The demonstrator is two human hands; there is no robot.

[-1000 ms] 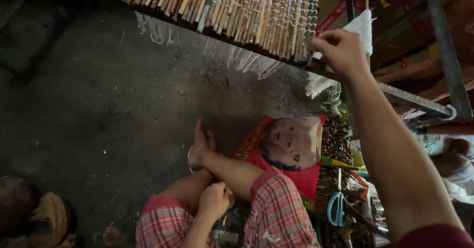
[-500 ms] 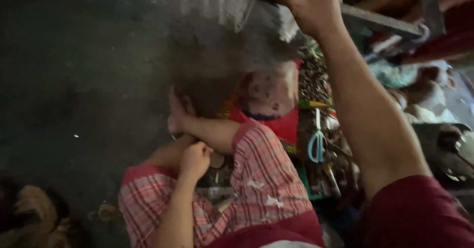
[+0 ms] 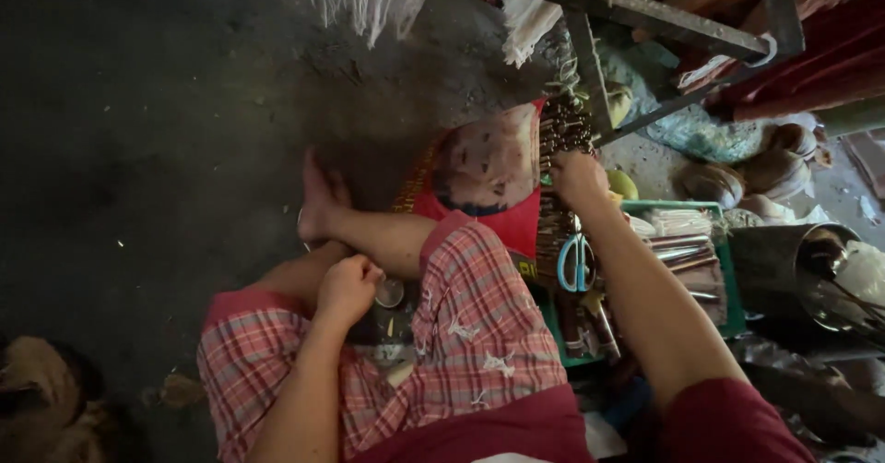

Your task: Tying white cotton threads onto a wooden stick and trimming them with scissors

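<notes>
On the dark floor (image 3: 138,168), the person sits cross-legged in red plaid shorts (image 3: 461,334), bare foot out in front; the right hand (image 3: 579,179) reaches forward and rests on a heap of small dark metal pieces (image 3: 562,131) lying beside a red printed cloth (image 3: 489,172), just under the grey metal frame (image 3: 627,6); whether its fingers are curled on any piece I cannot tell, since the back of the hand hides them. The left hand (image 3: 346,288) is closed into a loose fist by the knee, close to a small round metal cup (image 3: 389,291); what it holds, if anything, is hidden. Blue-handled scissors (image 3: 576,262) lie in a green tray (image 3: 724,269) of rods beside the right forearm. The metal pieces look small, stiff and light, probably apt to slip and scatter; they seem best pinched a few at a time between fingertips.
</notes>
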